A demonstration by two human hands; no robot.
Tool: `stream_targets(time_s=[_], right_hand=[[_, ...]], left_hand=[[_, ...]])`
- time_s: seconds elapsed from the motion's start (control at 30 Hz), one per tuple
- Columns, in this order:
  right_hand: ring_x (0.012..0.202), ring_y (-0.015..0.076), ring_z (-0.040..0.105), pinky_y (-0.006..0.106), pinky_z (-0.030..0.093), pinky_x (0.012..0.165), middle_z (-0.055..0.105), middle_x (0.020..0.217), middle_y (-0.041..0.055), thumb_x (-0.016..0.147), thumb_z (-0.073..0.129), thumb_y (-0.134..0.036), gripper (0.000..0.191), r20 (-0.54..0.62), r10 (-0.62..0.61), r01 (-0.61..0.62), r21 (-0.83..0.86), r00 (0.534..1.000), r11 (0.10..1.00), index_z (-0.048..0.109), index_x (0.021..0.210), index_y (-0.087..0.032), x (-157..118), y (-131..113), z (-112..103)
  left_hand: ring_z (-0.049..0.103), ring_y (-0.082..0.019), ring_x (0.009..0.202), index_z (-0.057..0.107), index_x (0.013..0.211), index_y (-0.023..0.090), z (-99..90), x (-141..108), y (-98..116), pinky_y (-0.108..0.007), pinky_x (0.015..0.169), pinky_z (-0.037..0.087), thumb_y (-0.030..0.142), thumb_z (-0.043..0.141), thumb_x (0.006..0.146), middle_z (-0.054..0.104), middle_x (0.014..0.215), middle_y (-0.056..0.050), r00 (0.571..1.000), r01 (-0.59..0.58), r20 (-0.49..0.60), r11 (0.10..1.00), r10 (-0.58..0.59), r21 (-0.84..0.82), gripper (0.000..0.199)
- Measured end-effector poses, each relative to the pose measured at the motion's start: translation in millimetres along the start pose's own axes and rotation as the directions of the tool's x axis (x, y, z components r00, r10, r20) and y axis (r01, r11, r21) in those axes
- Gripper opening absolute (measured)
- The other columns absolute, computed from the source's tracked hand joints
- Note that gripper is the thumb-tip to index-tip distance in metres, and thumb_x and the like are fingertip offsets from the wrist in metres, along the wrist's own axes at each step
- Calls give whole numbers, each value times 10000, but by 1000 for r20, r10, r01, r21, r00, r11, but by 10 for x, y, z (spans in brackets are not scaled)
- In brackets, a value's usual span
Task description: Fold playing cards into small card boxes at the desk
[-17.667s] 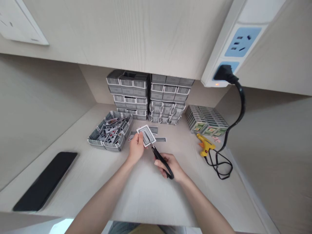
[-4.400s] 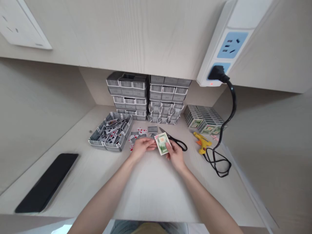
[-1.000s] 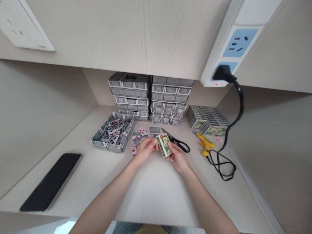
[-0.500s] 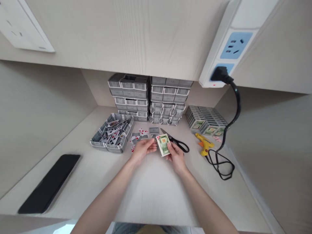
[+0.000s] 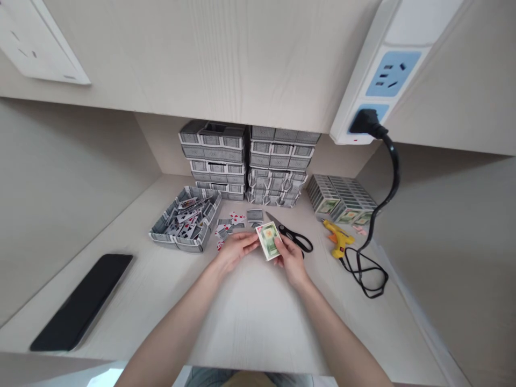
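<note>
A green and white card box [image 5: 268,240] is tilted above the desk, gripped at its right side by my right hand [image 5: 291,258], the thumb on its front face. My left hand [image 5: 237,250] is at the box's left edge, its fingers closed together; whether they pinch anything is too small to tell. Loose playing cards [image 5: 223,231] lie just beyond my left hand. Behind the box and my right hand lie black-handled scissors [image 5: 297,238], partly covered.
A card-built tray [image 5: 183,243] holds many cards. Stacked card structures [image 5: 278,156] stand behind. At right are card boxes [image 5: 342,199], a yellow glue gun [image 5: 341,239] and its black cable [image 5: 393,185] to a power strip [image 5: 387,75]. A black phone-like slab [image 5: 83,301] lies left.
The card box has shifted very slightly left in my right hand. My left hand has turned a little, its fingers still at the box's left edge.
</note>
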State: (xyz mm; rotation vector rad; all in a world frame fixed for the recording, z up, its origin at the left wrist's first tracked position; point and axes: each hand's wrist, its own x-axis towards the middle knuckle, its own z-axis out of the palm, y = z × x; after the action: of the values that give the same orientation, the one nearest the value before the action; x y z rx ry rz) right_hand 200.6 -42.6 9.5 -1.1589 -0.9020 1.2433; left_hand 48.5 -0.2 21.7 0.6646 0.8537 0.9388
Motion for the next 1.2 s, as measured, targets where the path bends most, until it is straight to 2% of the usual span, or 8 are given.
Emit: stream_targets(time_s=[0.23, 0.43, 0.6, 0.73, 0.83, 0.93, 1.07, 1.2], right_hand=[[447, 106, 477, 224, 367, 371, 640, 713, 21, 650, 649, -434, 446, -84, -120, 113, -80, 989, 990, 618, 1031, -204, -11, 5, -2], [788, 203, 587, 277, 479, 582, 655, 948, 60, 663, 639, -394, 454, -82, -237, 219, -185, 968, 958, 594, 1082, -227, -40, 46, -35], [916, 218, 582, 327, 454, 791, 627, 1056, 67, 687, 634, -353, 391, -64, -338, 308, -277, 939, 910, 608, 1054, -219, -48, 74, -46], [897, 218, 573, 344, 437, 809, 634, 1015, 63, 674, 650, -344, 366, -23, -362, 335, -331, 932, 882, 611, 1019, -228, -67, 75, -52], [772, 196, 571, 324, 449, 736, 648, 861, 49, 647, 674, -346, 292, -5, -337, 317, -326, 941, 891, 630, 909, -224, -75, 59, -41], [733, 180, 556, 290, 449, 658, 631, 822, 39, 615, 698, -359, 295, -17, -295, 285, -217, 955, 934, 610, 855, -211, -59, 27, -17], [535, 114, 503, 222, 369, 465, 609, 736, 9, 627, 681, -423, 353, 16, -94, 95, -9, 995, 995, 576, 885, -206, -30, -20, -2], [450, 83, 460, 208, 310, 429, 575, 633, -24, 664, 652, -449, 365, 44, 19, -24, 126, 999, 992, 564, 923, -208, -25, -28, -23]], left_hand=[[641, -127, 736, 680, 741, 103, -15, -5, 36, -223, 756, 514, 126, 704, 626, 693, 806, -83, 1000, 26, 10, 999, -26, 38, 119], [642, -135, 700, 681, 719, 99, -25, 13, 36, -244, 738, 518, 165, 695, 618, 696, 773, -80, 1000, -12, -4, 994, 12, 104, 121], [634, -126, 656, 681, 690, 100, -19, 14, 15, -224, 691, 511, 188, 702, 592, 690, 709, -62, 998, -42, -47, 987, 50, 152, 133], [624, -123, 620, 675, 651, 97, -11, 16, 8, -236, 689, 508, 186, 709, 569, 681, 658, -54, 993, -54, -92, 987, 68, 152, 125], [623, -131, 628, 668, 628, 98, -15, 25, 6, -253, 700, 508, 183, 708, 566, 679, 655, -58, 993, -61, -91, 988, 75, 142, 113], [621, -138, 645, 667, 628, 97, -30, 38, 8, -267, 711, 506, 182, 705, 563, 680, 670, -63, 993, -82, -77, 988, 93, 128, 113], [606, -121, 614, 671, 628, 93, -39, 44, 25, -242, 676, 499, 169, 689, 561, 671, 649, -54, 989, -102, -92, 986, 115, 132, 102], [586, -103, 577, 668, 618, 95, -31, 35, 48, -219, 629, 486, 161, 681, 567, 667, 636, -51, 990, -110, -74, 985, 121, 135, 85]])
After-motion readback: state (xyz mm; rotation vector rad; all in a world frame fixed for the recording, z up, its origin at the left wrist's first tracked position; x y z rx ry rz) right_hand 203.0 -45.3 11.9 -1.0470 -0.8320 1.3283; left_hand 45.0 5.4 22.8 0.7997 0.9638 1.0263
